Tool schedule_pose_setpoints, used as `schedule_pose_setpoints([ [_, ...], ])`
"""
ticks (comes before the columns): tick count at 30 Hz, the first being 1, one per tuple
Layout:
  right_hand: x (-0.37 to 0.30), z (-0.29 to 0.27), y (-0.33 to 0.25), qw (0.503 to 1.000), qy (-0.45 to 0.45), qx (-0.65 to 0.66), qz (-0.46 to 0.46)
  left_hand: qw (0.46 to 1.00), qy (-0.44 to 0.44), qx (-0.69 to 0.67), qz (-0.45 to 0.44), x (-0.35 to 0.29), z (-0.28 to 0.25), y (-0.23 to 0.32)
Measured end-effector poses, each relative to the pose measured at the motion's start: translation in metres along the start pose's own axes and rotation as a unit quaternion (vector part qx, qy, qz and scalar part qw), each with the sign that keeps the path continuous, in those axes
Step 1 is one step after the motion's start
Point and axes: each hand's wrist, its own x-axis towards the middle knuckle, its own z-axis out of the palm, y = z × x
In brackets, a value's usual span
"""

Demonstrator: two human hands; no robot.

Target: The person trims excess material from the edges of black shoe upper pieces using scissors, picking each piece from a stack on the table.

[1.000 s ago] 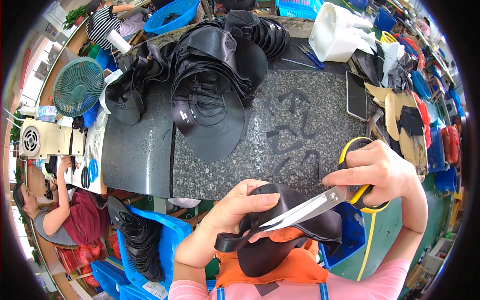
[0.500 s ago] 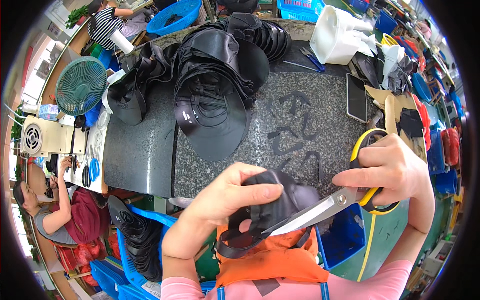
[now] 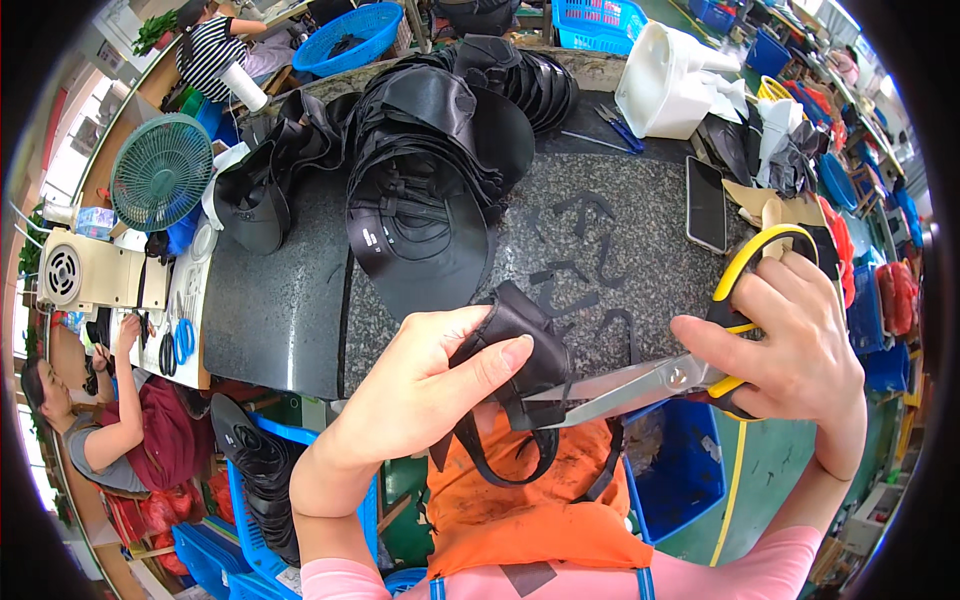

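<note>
In the head view, L hand (image 3: 420,375) is holding the blk piece (image 3: 525,350) over the near edge of the granite slab (image 3: 665,285), thumb pressing on its upper face, other fingers mostly hiding underneath, so it's being pinched. Piece is looking glossy, satin-like, smooth, w/ pale light catching its folds; it's curving up to a narrow top & bunching near the thumb. A thin blk loop (image 3: 548,455) is hanging from its lower end, nearer the wearer than the slab, in front of an orange apron (image 3: 540,545). Another dark strip (image 3: 607,465) is lying against the apron, R of the loop; can't tell if it's joined on. R hand (image 3: 790,340), off the slab's near R corner, is gripping yellow-&-blk-handled scissors (image 3: 625,395): most fingers are curling round the handles, one digit is stretching twd the pivot. Blades are standing slightly apart, tips reaching the piece's lower R edge; can't tell if they're cutting. On the slab, cut blk strips (image 3: 633,342) are lying loose mid-surface, a phone (image 3: 706,205) is resting by the R edge, & a stack of similar-looking blk pieces (image 3: 420,200) is covering the L part. White container (image 3: 660,85) is standing past the slab's far R; blue bin (image 3: 690,475) is sitting below its near R.
</note>
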Motion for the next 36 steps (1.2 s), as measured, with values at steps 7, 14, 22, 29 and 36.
schedule_pose_setpoints([
  [7,0.000,0.014,-0.005,0.996,0.073,-0.051,0.008,0.997,-0.001,-0.071,-0.020,0.001,0.002,0.000],
  [14,-0.003,0.030,-0.005,0.989,0.132,-0.074,-0.007,0.993,-0.036,-0.105,-0.043,-0.002,-0.009,0.000],
  [22,-0.018,0.036,-0.005,0.996,0.064,0.008,0.062,0.979,0.011,-0.201,0.011,-0.007,-0.008,-0.029],
  [29,-0.008,0.075,-0.072,0.888,0.069,0.416,0.185,0.971,0.145,-0.149,0.121,0.013,0.032,-0.067],
  [36,-0.021,0.100,-0.060,0.966,0.115,0.023,0.229,0.930,0.109,-0.346,0.062,0.008,0.015,-0.068],
])
